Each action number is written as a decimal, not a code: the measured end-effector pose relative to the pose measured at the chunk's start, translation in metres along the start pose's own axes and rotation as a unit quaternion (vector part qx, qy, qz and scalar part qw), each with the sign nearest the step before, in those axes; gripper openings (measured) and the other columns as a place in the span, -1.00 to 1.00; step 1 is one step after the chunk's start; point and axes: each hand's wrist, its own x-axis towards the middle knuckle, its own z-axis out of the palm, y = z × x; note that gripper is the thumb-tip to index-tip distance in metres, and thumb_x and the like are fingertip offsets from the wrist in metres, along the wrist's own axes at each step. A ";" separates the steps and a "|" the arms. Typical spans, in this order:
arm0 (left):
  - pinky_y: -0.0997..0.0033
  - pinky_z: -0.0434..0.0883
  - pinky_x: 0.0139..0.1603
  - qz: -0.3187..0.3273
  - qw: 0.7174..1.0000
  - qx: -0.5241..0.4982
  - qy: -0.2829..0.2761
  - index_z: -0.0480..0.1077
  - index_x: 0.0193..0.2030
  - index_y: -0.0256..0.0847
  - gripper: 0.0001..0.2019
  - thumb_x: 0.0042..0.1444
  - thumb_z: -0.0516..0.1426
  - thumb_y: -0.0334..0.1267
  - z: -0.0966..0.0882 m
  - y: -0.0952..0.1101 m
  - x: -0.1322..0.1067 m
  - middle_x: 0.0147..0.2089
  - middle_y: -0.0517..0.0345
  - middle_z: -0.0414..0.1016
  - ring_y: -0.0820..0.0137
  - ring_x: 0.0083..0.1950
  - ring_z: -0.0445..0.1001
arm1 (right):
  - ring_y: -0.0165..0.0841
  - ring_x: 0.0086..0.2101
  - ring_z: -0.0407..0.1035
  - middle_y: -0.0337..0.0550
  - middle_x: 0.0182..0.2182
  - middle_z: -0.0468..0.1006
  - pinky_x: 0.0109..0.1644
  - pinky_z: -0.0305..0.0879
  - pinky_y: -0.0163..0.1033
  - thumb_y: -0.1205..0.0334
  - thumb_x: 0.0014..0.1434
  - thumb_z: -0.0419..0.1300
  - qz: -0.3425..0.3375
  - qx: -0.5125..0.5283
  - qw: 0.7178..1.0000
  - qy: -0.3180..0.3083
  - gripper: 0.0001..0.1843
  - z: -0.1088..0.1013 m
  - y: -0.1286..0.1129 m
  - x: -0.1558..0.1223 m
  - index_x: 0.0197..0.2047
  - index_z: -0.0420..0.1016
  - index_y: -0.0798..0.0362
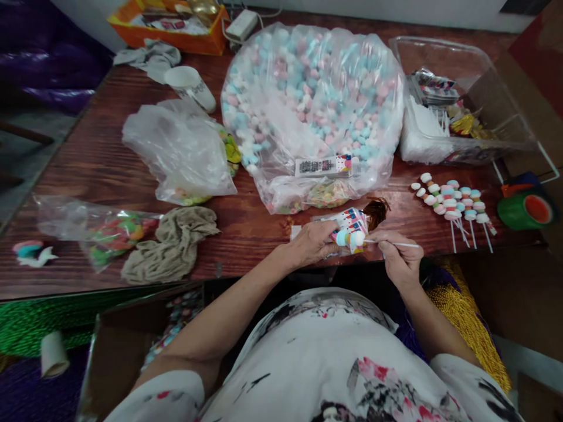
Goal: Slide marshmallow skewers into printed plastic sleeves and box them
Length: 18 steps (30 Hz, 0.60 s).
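My right hand [402, 258] is closed on the thin white stick of a marshmallow skewer [349, 238]. Pastel blue, white and yellowish pieces are threaded on the skewer, pointing left. Close against its left end, my left hand [313, 243] pinches a clear printed plastic bag [342, 251]; whether the skewer's tip is inside the bag I cannot tell. Just beyond the hands lies a stack of printed bags [349, 218], with a bundle of brown-gold twist ties [376, 212] beside it. To the right, several finished-looking marshmallow skewers [451, 202] lie together on the wooden table [246, 246].
A large clear bag of pastel marshmallows [312, 94] fills the back middle. Right of it stand a clear plastic bin [466, 140] and a green tape roll [523, 211]. On the left are candy bags [176, 152], a rumpled cloth [176, 243], a white cup [191, 88] and an orange box [171, 35].
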 end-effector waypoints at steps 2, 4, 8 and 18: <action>0.43 0.20 -0.34 -0.014 1.000 0.009 -0.001 0.32 -0.23 -0.23 -0.61 0.20 0.10 0.13 -0.001 0.005 0.000 -0.36 0.13 0.43 0.36 -0.36 0.38 | -0.34 -0.33 0.53 -0.19 -0.37 0.65 -0.20 0.44 -0.22 0.32 0.21 0.18 0.000 -0.020 1.000 -0.007 -0.81 0.000 -0.005 0.003 -0.24 0.65 -0.03; 0.43 0.21 -0.34 -0.024 0.999 0.028 -0.001 0.32 -0.23 -0.23 -0.57 0.14 0.15 0.16 -0.003 0.009 -0.001 -0.36 0.11 0.44 0.34 -0.35 0.40 | -0.38 -0.42 0.49 -0.22 -0.44 0.63 -0.31 0.41 -0.26 0.31 0.21 0.19 0.008 -0.026 1.000 0.008 -0.83 0.001 -0.006 0.005 -0.26 0.65 -0.02; 0.41 0.23 -0.34 -0.046 0.998 0.048 -0.015 0.35 -0.24 -0.24 -0.67 0.10 0.22 0.01 -0.006 0.017 -0.004 -0.34 0.05 0.46 0.30 -0.32 0.43 | -0.43 -0.55 0.41 -0.25 -0.50 0.59 -0.47 0.33 -0.31 0.25 0.20 0.23 0.042 0.010 0.996 0.079 -0.87 0.007 -0.002 0.006 -0.31 0.63 0.00; 0.51 0.26 -0.44 -0.108 0.947 -0.268 -0.138 0.45 -0.33 -0.21 -0.75 -0.09 0.35 -0.16 -0.030 0.041 0.003 -0.53 0.32 0.32 0.46 -0.47 0.30 | -0.36 -0.48 0.47 -0.21 -0.45 0.62 -0.35 0.42 -0.21 0.23 0.22 0.19 -0.054 0.040 0.997 -0.039 -0.83 -0.006 -0.013 0.028 -0.28 0.65 -0.05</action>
